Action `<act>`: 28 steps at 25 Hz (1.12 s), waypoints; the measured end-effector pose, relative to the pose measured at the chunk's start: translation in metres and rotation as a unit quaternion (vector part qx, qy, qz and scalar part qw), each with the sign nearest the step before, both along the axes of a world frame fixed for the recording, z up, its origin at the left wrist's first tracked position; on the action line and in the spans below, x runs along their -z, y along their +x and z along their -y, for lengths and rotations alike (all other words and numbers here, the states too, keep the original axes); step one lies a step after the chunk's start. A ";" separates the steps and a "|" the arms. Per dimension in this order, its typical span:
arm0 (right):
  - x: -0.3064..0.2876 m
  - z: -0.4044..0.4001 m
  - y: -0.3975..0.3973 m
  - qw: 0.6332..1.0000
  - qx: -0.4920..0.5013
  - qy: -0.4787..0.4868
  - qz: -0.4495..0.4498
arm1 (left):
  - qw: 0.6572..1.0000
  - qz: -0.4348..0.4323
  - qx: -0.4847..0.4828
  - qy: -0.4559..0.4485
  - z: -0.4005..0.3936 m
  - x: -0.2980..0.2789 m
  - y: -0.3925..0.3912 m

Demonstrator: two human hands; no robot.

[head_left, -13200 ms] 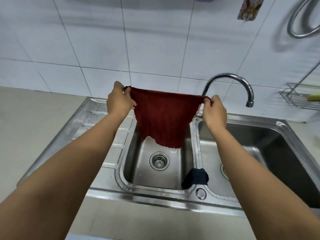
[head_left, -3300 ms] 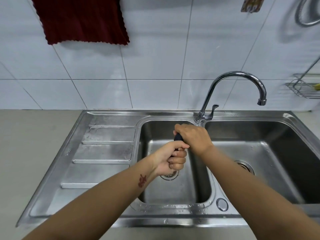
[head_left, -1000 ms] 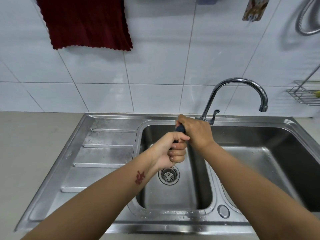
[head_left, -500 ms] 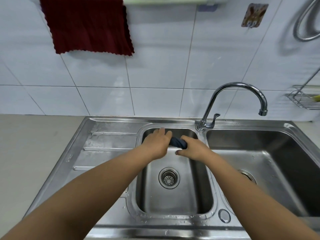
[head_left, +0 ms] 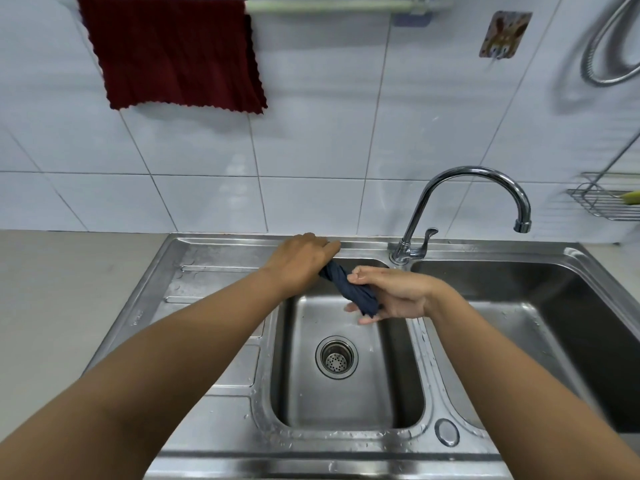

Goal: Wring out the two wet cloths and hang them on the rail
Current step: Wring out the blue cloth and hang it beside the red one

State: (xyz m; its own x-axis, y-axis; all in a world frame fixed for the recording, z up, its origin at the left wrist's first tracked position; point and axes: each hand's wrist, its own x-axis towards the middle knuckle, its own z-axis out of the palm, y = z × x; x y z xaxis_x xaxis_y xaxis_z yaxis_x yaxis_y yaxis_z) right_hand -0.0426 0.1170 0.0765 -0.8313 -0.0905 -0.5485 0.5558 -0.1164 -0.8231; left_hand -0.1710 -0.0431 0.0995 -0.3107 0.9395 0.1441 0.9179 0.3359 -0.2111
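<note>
A dark blue cloth (head_left: 348, 285), twisted into a tight rope, stretches between my two hands above the left sink basin (head_left: 346, 393). My left hand (head_left: 301, 259) grips its upper left end, knuckles up. My right hand (head_left: 391, 294) holds the lower right end, palm turned up, fingers partly curled around it. A dark red cloth (head_left: 173, 53) hangs spread out over the pale green rail (head_left: 332, 6) on the tiled wall at the upper left. The rail's right stretch is bare.
A curved chrome tap (head_left: 464, 195) stands between the two basins, spout over the right basin (head_left: 554, 323). A ribbed draining board (head_left: 207, 306) lies left of the sink. A wire rack (head_left: 606, 199) and a metal hose (head_left: 609, 46) hang at the right wall.
The hands have pulled apart and the twisted blue cloth shows between them. My right hand has turned palm up. The view has tilted up, so the rail and the red cloth show more fully.
</note>
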 end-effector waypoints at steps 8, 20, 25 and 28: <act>-0.007 0.030 -0.005 0.991 -0.042 -0.104 0.079 | 1.000 0.000 -0.009 -0.025 -0.004 -0.019 0.000; -0.014 0.031 -0.013 0.697 -0.213 0.684 0.026 | 0.967 0.176 -0.098 -0.154 -0.004 0.009 0.019; -0.014 0.022 -0.018 0.557 -0.213 0.796 -0.104 | 0.784 0.588 -0.195 -0.033 -0.001 0.022 0.035; -0.014 0.016 -0.017 0.570 -0.151 0.792 -0.157 | 0.608 0.759 -0.220 0.073 0.000 0.019 0.050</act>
State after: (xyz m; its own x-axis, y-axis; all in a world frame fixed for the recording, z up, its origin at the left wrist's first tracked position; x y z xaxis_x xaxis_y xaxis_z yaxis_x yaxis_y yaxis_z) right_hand -0.0597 0.1010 0.0901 -0.9888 0.1465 0.0302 0.1495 0.9736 0.1727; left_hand -0.1207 -0.0427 0.0808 -0.4063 0.7291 -0.5507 -0.1678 0.5329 0.8294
